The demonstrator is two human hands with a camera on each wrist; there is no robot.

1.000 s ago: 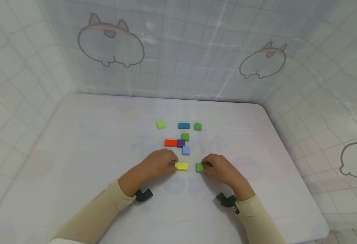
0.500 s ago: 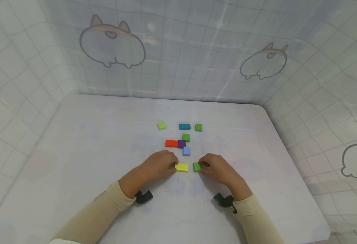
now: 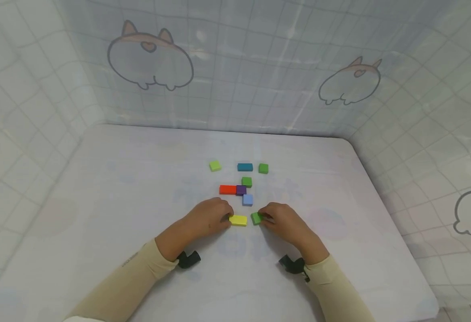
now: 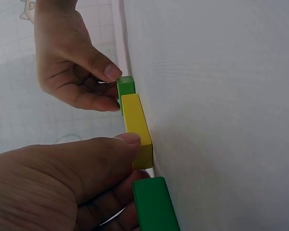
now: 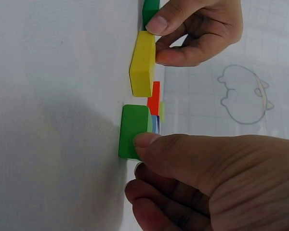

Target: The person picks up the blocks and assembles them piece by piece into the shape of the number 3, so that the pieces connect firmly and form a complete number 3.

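My left hand (image 3: 208, 218) pinches the left end of a yellow block (image 3: 239, 220) lying on the white table. A dark green block (image 4: 156, 204) sits by the yellow block's left end in the left wrist view; the hand hides it in the head view. Between thumb and fingers my right hand (image 3: 286, 224) holds a green block (image 5: 132, 126), slightly turned, with a small gap between it and the yellow block's right end. Just beyond stand a light blue block (image 3: 248, 200), a purple block (image 3: 241, 190) and a red block (image 3: 227, 190), with the red and purple ones touching.
Behind the purple block is another green block (image 3: 247, 182). Farther back lie a lime block (image 3: 215, 166), a teal block (image 3: 245, 167) and one more green block (image 3: 263, 168). Patterned curtain-like sheeting (image 3: 235, 67) surrounds the table (image 3: 138, 156) at the back and sides.
My right hand has slid left with the green block, narrowing the gap to the yellow block, and the green block has turned slightly. The left hand stays at the yellow block.
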